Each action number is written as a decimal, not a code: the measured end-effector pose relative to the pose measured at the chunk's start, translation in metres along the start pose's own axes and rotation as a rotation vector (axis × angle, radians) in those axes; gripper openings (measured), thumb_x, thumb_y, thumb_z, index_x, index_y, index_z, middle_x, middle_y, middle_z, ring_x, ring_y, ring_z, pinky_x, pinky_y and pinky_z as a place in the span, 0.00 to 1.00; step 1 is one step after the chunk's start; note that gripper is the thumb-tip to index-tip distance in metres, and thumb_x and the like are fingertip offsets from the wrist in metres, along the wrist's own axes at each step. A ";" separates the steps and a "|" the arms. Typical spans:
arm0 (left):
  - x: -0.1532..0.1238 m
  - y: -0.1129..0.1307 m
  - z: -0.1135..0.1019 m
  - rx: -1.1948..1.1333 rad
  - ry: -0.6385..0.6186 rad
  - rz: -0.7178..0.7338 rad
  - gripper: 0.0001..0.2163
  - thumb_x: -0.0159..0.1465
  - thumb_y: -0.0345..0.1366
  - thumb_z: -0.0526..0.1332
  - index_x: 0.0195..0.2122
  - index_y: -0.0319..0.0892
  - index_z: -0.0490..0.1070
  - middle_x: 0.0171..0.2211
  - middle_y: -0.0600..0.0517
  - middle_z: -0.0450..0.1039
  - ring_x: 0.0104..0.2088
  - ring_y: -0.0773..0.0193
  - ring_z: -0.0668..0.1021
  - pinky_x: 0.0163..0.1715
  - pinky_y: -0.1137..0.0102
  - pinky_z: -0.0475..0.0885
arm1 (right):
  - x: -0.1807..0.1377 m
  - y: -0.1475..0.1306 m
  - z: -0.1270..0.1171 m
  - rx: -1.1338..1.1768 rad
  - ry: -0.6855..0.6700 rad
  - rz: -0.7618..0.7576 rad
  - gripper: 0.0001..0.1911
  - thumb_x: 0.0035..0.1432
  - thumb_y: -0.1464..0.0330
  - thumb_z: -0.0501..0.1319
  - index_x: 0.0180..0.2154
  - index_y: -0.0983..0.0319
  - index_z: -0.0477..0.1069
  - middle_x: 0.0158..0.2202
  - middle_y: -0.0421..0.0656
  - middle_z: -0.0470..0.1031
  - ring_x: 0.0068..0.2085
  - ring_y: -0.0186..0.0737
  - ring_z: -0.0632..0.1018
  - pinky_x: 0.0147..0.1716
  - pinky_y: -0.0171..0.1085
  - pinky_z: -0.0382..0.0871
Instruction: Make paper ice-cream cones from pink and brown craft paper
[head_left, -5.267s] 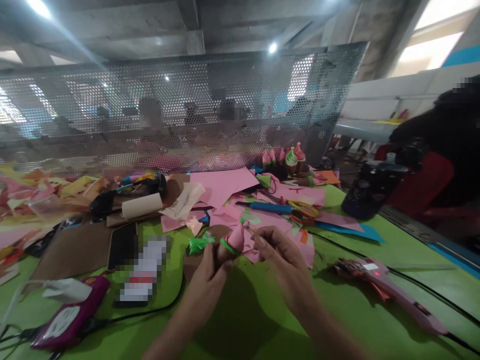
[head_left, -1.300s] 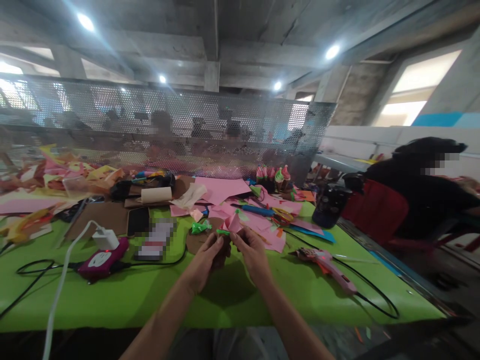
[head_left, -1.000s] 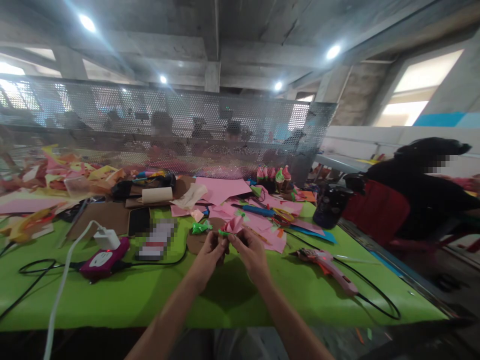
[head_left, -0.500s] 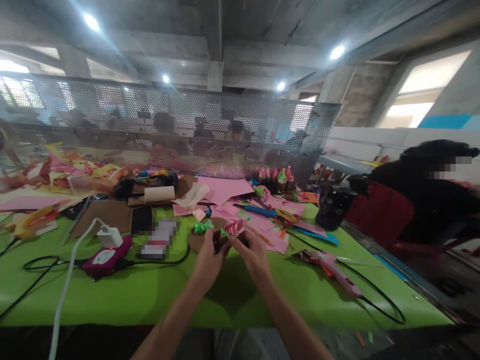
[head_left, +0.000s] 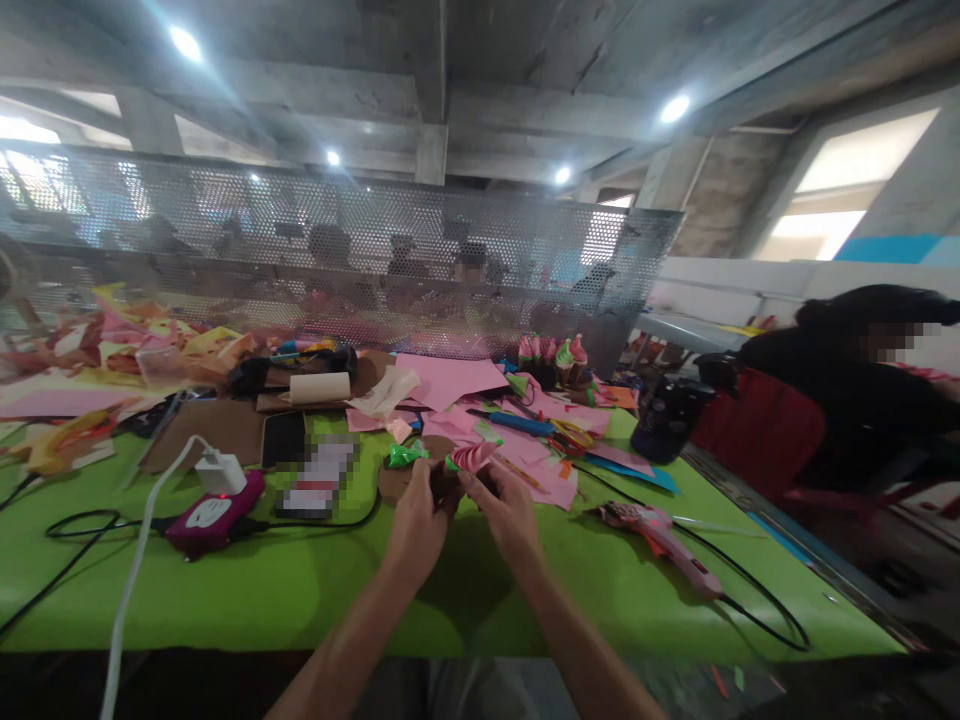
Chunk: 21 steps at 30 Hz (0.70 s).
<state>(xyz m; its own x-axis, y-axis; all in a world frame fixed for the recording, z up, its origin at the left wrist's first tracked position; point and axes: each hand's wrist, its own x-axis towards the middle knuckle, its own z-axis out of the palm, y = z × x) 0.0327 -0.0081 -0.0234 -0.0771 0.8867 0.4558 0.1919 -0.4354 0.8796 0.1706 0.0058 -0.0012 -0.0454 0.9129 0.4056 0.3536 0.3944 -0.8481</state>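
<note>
Both hands meet low over the green table in front of me. Between them is a pink pleated paper piece [head_left: 472, 457] with green edging, tilted so its tip points up and right. My right hand [head_left: 508, 508] pinches its lower side with thumb and fingers. Close against it, my left hand [head_left: 420, 512] has its fingers curled at the piece's lower left; the exact contact is hidden. A shiny green wrapped bit [head_left: 406, 455] lies just beyond the left hand, on a brown cardboard round [head_left: 391, 487].
Right of my hands lies a pink glue gun [head_left: 664, 545] with a black cord. Pink paper sheets [head_left: 450, 380] and scissors [head_left: 571, 433] are behind. At left are a phone [head_left: 319, 480] and a purple power block [head_left: 214, 515]. A person [head_left: 862, 370] sits at far right.
The pink piece has shifted very slightly right and tilted a little in my fingers. Both hands stay together in nearly the same place.
</note>
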 end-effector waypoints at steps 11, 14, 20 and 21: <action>-0.004 0.001 0.003 0.020 0.022 0.061 0.14 0.61 0.29 0.57 0.48 0.44 0.62 0.43 0.45 0.76 0.42 0.58 0.80 0.43 0.64 0.72 | -0.002 0.000 0.001 0.001 0.006 0.015 0.21 0.57 0.51 0.61 0.25 0.62 0.68 0.22 0.36 0.60 0.25 0.34 0.62 0.23 0.33 0.53; -0.005 -0.001 0.004 -0.006 0.022 0.044 0.14 0.61 0.30 0.58 0.48 0.44 0.62 0.44 0.45 0.75 0.44 0.57 0.80 0.44 0.63 0.72 | -0.002 -0.001 0.002 0.006 0.008 0.013 0.21 0.57 0.51 0.61 0.25 0.62 0.67 0.21 0.36 0.60 0.25 0.34 0.62 0.23 0.33 0.53; -0.001 0.004 0.003 -0.111 -0.012 -0.053 0.17 0.62 0.37 0.59 0.52 0.43 0.62 0.48 0.44 0.74 0.49 0.56 0.78 0.51 0.62 0.70 | -0.002 -0.003 0.000 0.033 -0.030 -0.006 0.19 0.57 0.53 0.61 0.28 0.62 0.71 0.23 0.37 0.66 0.26 0.35 0.65 0.24 0.33 0.55; 0.000 0.005 0.002 -0.139 -0.027 -0.075 0.16 0.64 0.39 0.57 0.53 0.43 0.62 0.48 0.45 0.74 0.50 0.57 0.77 0.51 0.63 0.71 | -0.002 -0.003 0.000 0.034 -0.032 -0.007 0.19 0.57 0.53 0.62 0.28 0.62 0.71 0.23 0.37 0.66 0.26 0.35 0.65 0.24 0.33 0.56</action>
<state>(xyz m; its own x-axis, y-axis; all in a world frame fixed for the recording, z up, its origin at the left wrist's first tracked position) 0.0358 -0.0101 -0.0193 -0.0590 0.9206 0.3860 0.0490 -0.3835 0.9222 0.1696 0.0026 0.0006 -0.0775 0.9128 0.4009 0.3211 0.4035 -0.8568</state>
